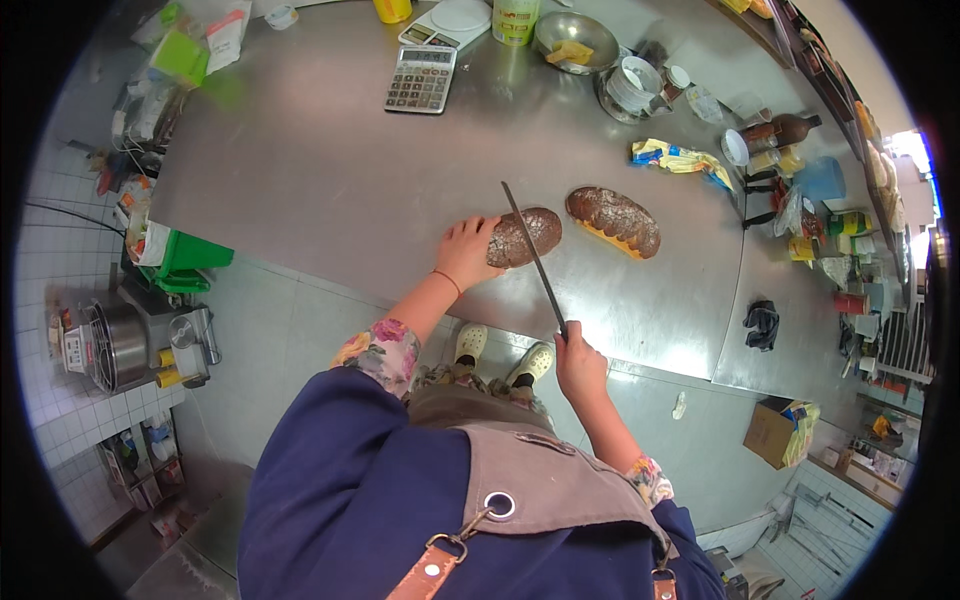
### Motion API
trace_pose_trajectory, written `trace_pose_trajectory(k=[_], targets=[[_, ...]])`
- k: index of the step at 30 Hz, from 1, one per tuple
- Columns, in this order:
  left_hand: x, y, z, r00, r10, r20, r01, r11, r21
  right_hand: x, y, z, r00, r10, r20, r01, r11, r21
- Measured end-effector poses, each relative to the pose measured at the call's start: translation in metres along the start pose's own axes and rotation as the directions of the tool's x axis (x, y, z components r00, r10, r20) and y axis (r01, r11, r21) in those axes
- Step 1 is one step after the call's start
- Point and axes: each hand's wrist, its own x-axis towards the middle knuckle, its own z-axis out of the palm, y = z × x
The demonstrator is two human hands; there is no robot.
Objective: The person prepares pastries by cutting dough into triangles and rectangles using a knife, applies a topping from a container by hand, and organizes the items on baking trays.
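Note:
A dark brown, flour-dusted bread loaf (545,230) lies on the steel table. My left hand (467,255) grips its left end, fingers curled over the top. In my right hand (581,365), closed round the handle, is a long bread knife (546,282). Its narrow blade slants across the top of the loaf, pointing away and to the left. Whether the edge has entered the crust, I cannot tell. To the right lies a second dark loaf (612,216) with a scalloped yellow edge along its near side.
On the steel table (330,170), a calculator (420,80), a white scale (460,17) and a metal bowl (576,42) stand at the back. A crumpled yellow-blue wrapper (680,160) lies right of them. Bottles and tubs crowd the right side. A green bin (190,260) is at the left.

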Motion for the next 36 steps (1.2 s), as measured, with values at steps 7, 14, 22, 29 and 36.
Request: trace_pose_trajectory(k=[7, 14, 22, 29, 36], targets=[[-0.069, -0.034, -0.064, 0.980, -0.026, 0.196, 0.008, 0.996, 0.093, -0.005, -0.002, 0.032, 0.999, 0.012, 0.045, -0.008, 0.995, -0.104], [-0.128, -0.089, -0.133, 0.779, 0.005, 0.627, 0.560, 0.445, -0.699, -0.008, 0.007, 0.060, 1.000, 0.009, 0.019, -0.007, 0.992, -0.130], [-0.067, -0.041, -0.001, 0.947, 0.124, -0.297, -0.185, 0.965, -0.188, -0.011, 0.001, 0.075, 0.999, 0.022, 0.035, -0.017, 0.991, -0.136], [0.000, 0.005, 0.022, 0.993, 0.056, -0.106, -0.039, 0.987, 0.156, -0.012, 0.002, 0.080, 1.000, 0.002, -0.011, -0.003, 0.996, -0.085], [0.002, 0.007, 0.019, 0.995, 0.049, -0.090, -0.043, 0.997, 0.070, -0.012, 0.002, 0.071, 0.997, 0.067, 0.034, -0.066, 0.998, -0.018]])
